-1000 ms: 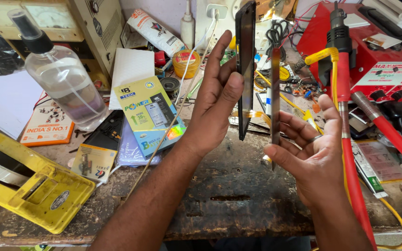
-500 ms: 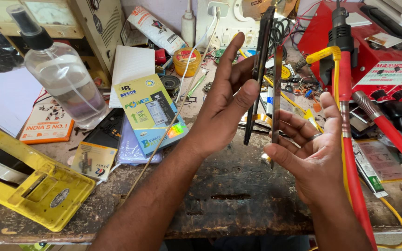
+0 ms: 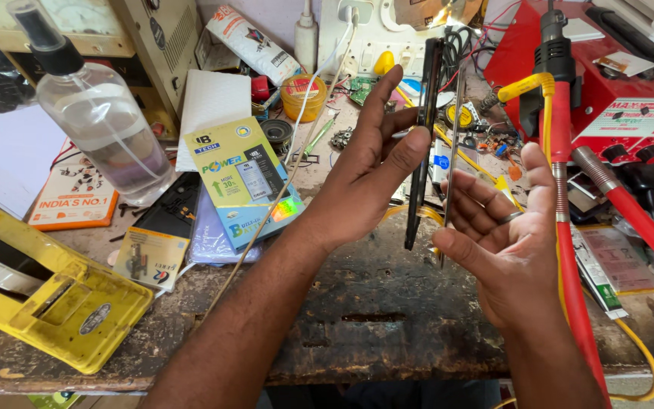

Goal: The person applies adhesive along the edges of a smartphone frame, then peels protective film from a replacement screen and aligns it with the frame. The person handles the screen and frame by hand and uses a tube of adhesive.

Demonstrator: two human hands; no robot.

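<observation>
— Head camera, looking down at the bench: what are the two hands doing?

— The left hand [image 3: 365,182] grips a slim black phone body [image 3: 422,144] edge-on between thumb and fingertips, held nearly upright above the worn dark workbench [image 3: 357,326]. The right hand [image 3: 509,242] is open, palm turned inward, and a thin grey panel [image 3: 450,174] stands on edge against its fingers, just beside the black body, with a narrow gap between the two.

— Is the right hand clamping that panel?

— It seems to rest against the fingertips; I cannot tell how firmly it is held. A ring [image 3: 512,216] sits on one finger.

— What crowds the space around them?

— To the right, a red-and-yellow hose with a black nozzle [image 3: 562,136] rises close beside the right hand, in front of a red machine housing [image 3: 630,98]. Behind the hands lies a clutter of small parts, wires and a round yellow tin [image 3: 303,97]. To the left, a green and blue battery box [image 3: 244,178] lies flat on the bench, with a clear plastic spray bottle [image 3: 100,121] standing beyond it and a yellow metal fixture [image 3: 54,303] at the near left edge.

— Anything blocking the view?

— The left palm hides the lower part of the black body.
</observation>
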